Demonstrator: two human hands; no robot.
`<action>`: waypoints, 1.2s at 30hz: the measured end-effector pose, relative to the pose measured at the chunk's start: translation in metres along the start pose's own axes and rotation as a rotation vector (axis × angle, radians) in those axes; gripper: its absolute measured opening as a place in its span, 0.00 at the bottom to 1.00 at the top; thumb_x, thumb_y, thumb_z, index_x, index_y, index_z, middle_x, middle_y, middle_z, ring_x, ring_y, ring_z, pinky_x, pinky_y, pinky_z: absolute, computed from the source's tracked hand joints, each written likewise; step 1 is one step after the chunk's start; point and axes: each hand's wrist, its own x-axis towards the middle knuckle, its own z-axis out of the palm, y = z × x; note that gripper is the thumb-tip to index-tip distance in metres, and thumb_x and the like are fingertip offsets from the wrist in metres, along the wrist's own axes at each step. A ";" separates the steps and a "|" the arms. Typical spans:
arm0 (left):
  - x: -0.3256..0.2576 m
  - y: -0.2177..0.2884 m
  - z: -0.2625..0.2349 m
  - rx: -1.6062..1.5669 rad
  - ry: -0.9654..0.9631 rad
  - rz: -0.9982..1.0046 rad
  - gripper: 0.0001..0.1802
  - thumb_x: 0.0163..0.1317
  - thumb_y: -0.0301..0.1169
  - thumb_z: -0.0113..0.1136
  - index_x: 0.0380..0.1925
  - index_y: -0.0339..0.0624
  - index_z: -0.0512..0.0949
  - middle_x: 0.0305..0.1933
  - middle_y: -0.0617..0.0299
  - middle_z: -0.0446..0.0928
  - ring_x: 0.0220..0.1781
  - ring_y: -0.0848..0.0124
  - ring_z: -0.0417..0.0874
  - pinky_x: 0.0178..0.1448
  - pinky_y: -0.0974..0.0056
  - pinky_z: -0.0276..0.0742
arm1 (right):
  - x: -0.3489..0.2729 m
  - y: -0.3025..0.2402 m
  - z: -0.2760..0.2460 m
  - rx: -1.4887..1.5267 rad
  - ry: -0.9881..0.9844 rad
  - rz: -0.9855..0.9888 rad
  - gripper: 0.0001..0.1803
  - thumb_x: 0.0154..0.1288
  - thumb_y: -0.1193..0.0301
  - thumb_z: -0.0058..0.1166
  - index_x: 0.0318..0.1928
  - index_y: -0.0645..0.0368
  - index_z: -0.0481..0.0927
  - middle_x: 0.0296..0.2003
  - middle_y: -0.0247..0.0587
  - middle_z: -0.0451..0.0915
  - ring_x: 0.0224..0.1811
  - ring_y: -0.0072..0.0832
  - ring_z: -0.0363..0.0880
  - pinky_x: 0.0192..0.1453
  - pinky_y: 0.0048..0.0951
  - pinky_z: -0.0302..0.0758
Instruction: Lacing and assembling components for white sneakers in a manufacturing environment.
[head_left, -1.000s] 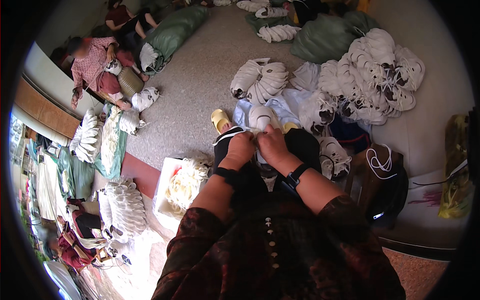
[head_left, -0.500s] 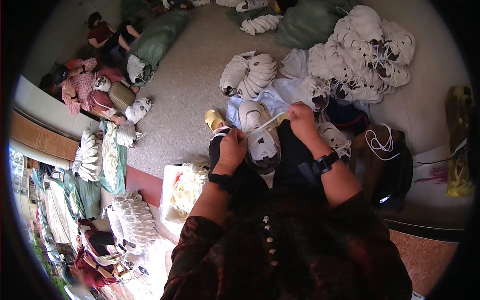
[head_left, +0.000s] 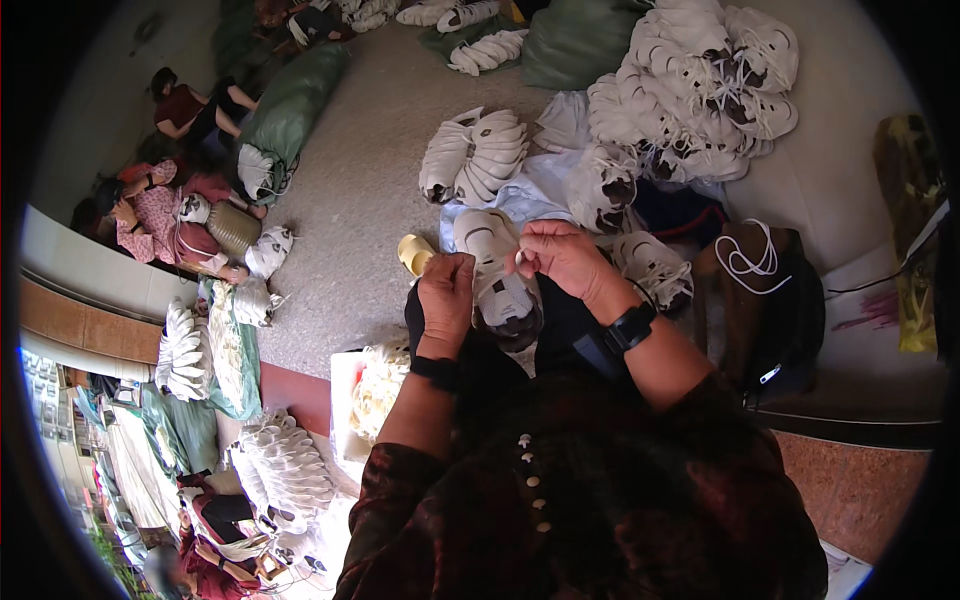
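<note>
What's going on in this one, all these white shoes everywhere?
A seated person has a white shoe on their lap. The left hand and right hand are both closed beside it, apparently pinching a thin white lace; it is too fine to follow. Heaps of white shoes lie on the grey floor ahead. Other people sit at the far left with more shoes.
</note>
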 end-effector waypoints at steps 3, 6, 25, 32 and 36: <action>0.004 0.010 0.010 0.367 -0.366 0.066 0.08 0.48 0.35 0.62 0.21 0.42 0.80 0.28 0.53 0.78 0.32 0.58 0.81 0.35 0.58 0.75 | -0.008 0.004 -0.008 -0.149 -0.055 0.107 0.11 0.64 0.69 0.47 0.26 0.60 0.70 0.22 0.39 0.74 0.27 0.27 0.76 0.30 0.21 0.68; 0.004 0.021 0.019 0.617 -0.567 0.044 0.12 0.48 0.38 0.61 0.23 0.40 0.79 0.29 0.54 0.79 0.32 0.57 0.81 0.36 0.58 0.76 | -0.015 0.011 -0.015 -0.302 -0.072 0.144 0.11 0.64 0.69 0.47 0.24 0.59 0.69 0.20 0.35 0.71 0.25 0.24 0.75 0.28 0.20 0.67; 0.008 0.006 -0.062 0.441 -0.211 0.108 0.06 0.52 0.31 0.59 0.23 0.40 0.79 0.25 0.52 0.78 0.29 0.54 0.80 0.34 0.58 0.76 | -0.088 -0.076 -0.006 -0.239 0.176 -0.024 0.13 0.61 0.71 0.51 0.22 0.60 0.67 0.14 0.31 0.63 0.12 0.20 0.60 0.16 0.20 0.54; 0.016 0.022 0.024 0.749 -0.626 0.025 0.13 0.52 0.40 0.57 0.27 0.41 0.80 0.31 0.51 0.80 0.35 0.56 0.82 0.40 0.56 0.77 | -0.118 -0.082 0.025 -0.381 0.036 0.078 0.17 0.62 0.67 0.52 0.20 0.60 0.65 0.12 0.35 0.65 0.11 0.21 0.61 0.16 0.20 0.55; 0.014 0.017 0.020 0.778 -0.664 -0.007 0.11 0.52 0.36 0.54 0.27 0.40 0.80 0.33 0.49 0.80 0.36 0.56 0.82 0.40 0.57 0.78 | -0.115 -0.075 0.002 -0.444 0.223 -0.026 0.16 0.63 0.68 0.50 0.19 0.58 0.65 0.12 0.33 0.65 0.11 0.19 0.60 0.16 0.21 0.54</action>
